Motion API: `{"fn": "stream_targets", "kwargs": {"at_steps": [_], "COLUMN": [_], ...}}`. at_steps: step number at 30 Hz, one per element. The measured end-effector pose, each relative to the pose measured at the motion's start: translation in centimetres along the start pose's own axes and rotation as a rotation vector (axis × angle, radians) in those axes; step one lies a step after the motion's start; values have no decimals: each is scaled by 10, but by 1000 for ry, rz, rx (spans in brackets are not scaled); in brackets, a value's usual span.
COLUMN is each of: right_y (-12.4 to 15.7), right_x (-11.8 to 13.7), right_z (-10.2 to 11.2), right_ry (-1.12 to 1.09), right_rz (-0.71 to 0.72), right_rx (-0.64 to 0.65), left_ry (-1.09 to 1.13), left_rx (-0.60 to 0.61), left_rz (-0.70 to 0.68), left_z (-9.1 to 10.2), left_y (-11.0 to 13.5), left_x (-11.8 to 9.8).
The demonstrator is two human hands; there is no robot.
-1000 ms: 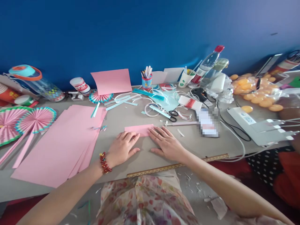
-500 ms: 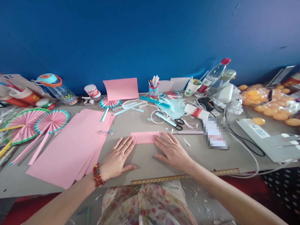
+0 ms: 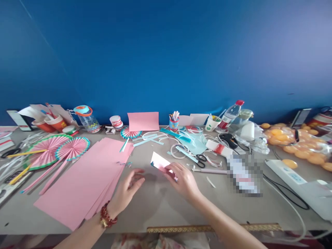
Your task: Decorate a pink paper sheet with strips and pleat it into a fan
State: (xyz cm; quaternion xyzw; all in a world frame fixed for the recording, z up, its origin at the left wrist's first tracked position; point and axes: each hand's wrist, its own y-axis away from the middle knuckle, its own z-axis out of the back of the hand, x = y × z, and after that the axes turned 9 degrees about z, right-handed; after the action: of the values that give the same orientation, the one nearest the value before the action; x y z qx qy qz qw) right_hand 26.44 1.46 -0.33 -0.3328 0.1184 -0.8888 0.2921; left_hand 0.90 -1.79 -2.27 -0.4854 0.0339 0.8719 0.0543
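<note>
My right hand (image 3: 184,180) pinches a small folded paper strip (image 3: 158,160) above the tabletop (image 3: 150,197). The strip is tilted, with a bright whitish face, some pink near my fingers and a dark blue-green bit at its left corner. Apart from it, on the left, my left hand (image 3: 128,188) hovers with loosely curled fingers and an open thumb gap; nothing is in it. A red beaded bracelet (image 3: 107,214) circles the left wrist. Beside that hand lies a fanned stack of pink paper (image 3: 83,180).
Two pleated paper fans (image 3: 72,148) lie at the left. Behind my hands are blue strips (image 3: 146,140), black scissors (image 3: 201,159) and a pen cup (image 3: 174,123). Right of them are a bottle (image 3: 230,116), a pixelated object (image 3: 243,174), a power strip (image 3: 290,178) and bagged orange balls (image 3: 285,136).
Both hands lay flat on the pink strip before. My right hand has lifted and turned it, while my left hand has come off it. The view has tilted upward.
</note>
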Motion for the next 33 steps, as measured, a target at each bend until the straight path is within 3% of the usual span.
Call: {"fn": "stream_targets", "kwargs": {"at_steps": [2, 5, 9, 12, 15, 17, 19, 23, 29, 33], "right_y": [1, -1, 0, 8, 18, 21, 21, 20, 30, 28], "right_x": [7, 18, 19, 8, -1, -1, 2, 3, -10, -4], "right_z": [-3, -16, -24, -15, -1, 5, 5, -3, -5, -11], "right_ry": [-255, -683, -894, -718, -191, 151, 328, 467, 525, 529], "right_rz": [-104, -219, -283, -230, -85, 67, 200, 306, 332, 334], "right_rx": [-91, -152, -132, -199, -303, -218, -68, 111, 122, 185], "left_ry": [-62, -287, -480, -621, -740, -795, -836, -878, -895, -841], "left_rx": [30, -42, -159, -201, -192, -168, -151, -117, -24, 5], "left_rz": [-116, -438, -565, -579, -583, -590, -602, -639, -597, -560], "left_z": [-8, -20, -20, -11, -7, -11, -19, -29, -18, -21], "left_y": [0, -6, -22, -32, -38, -38, -38, -34, -25, -23], "left_x": [-12, -32, -45, -43, -39, -37, -34, -27, -10, -7]}}
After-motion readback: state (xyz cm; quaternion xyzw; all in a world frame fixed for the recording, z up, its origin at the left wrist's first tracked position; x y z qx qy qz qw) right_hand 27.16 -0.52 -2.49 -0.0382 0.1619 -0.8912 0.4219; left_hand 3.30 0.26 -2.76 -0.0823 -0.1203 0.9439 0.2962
